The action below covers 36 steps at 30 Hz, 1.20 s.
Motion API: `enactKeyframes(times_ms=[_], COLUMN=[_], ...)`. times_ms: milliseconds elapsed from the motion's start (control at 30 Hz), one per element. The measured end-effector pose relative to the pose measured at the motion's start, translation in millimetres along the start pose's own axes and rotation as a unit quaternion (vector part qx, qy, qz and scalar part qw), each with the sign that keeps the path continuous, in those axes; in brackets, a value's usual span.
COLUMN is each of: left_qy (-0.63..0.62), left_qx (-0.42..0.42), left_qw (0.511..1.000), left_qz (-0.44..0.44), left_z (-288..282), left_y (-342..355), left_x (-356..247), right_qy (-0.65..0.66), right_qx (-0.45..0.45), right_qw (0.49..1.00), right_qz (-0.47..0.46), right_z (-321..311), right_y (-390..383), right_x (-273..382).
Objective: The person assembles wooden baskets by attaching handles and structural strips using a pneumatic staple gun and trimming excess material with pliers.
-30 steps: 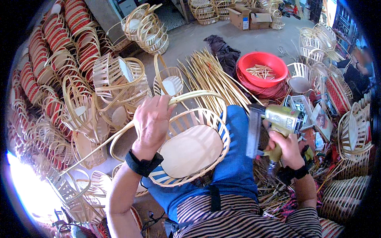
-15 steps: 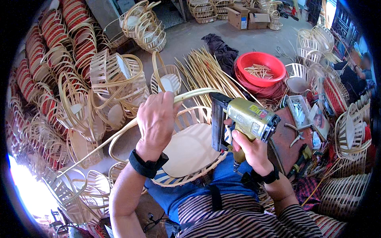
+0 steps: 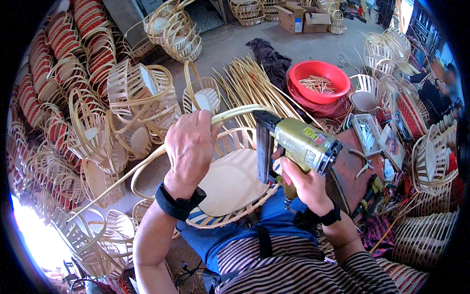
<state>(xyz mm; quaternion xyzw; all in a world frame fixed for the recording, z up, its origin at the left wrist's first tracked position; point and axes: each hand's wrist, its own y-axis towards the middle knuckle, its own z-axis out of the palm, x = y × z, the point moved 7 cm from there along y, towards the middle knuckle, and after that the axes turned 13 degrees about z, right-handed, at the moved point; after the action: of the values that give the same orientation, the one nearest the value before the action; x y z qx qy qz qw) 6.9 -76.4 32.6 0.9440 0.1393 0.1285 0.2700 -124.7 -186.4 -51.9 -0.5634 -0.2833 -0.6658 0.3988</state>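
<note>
My left hand (image 3: 190, 144) is closed around a pale bamboo strip (image 3: 235, 111) that bends over the basket and trails off as a thin length to the lower left. In my right hand (image 3: 304, 187) is an olive-gold pneumatic staple gun (image 3: 299, 139), gripped by its handle. Its black nose meets the strip at the far rim of the basket. A slatted bamboo basket (image 3: 268, 198) with an oval wooden base (image 3: 227, 182) rests on my lap below both hands. My right fingertips at the handle are partly hidden by the gun.
Stacked baskets (image 3: 66, 39) with red bands fill the left. Bamboo sticks (image 3: 252, 83) lie ahead, beside a red basin (image 3: 329, 95) holding short sticks. To the right are pliers (image 3: 363, 165), a tray of staples (image 3: 364, 132) and more baskets (image 3: 433, 161). Cardboard boxes (image 3: 291, 19) stand far back.
The scene has slid slightly left in the view. Both hands keep their holds, and the gun's nose stays at the strip.
</note>
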Motion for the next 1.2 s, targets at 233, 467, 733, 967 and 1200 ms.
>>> enactKeyframes(times_ms=[233, 467, 733, 967, 1200], left_qy=[0.009, -0.004, -0.014, -0.003, -0.016], left_qx=[0.094, -0.01, -0.078, -0.087, -0.084], left_qw=[0.994, 1.0, 0.997, 0.996, 0.996], left_qz=[0.052, -0.016, 0.002, -0.004, -0.003], left_z=[-32, -41, -25, -21, -22], left_y=[-6, -33, -13, -10, -8], left_x=[28, 48, 24, 19, 16], right_qy=[-0.052, -0.064, -0.057, -0.157, -0.143], right_qx=[-0.054, -0.03, 0.003, 0.03, 0.032], right_qw=[0.995, 0.995, 0.997, 0.987, 0.988], right_qz=[-0.072, -0.068, -0.052, -0.033, -0.04], right_z=[-3, 5, 30, 44, 45], right_y=[8, 4, -5, -5, -5], right_x=[14, 21, 10, 8, 6])
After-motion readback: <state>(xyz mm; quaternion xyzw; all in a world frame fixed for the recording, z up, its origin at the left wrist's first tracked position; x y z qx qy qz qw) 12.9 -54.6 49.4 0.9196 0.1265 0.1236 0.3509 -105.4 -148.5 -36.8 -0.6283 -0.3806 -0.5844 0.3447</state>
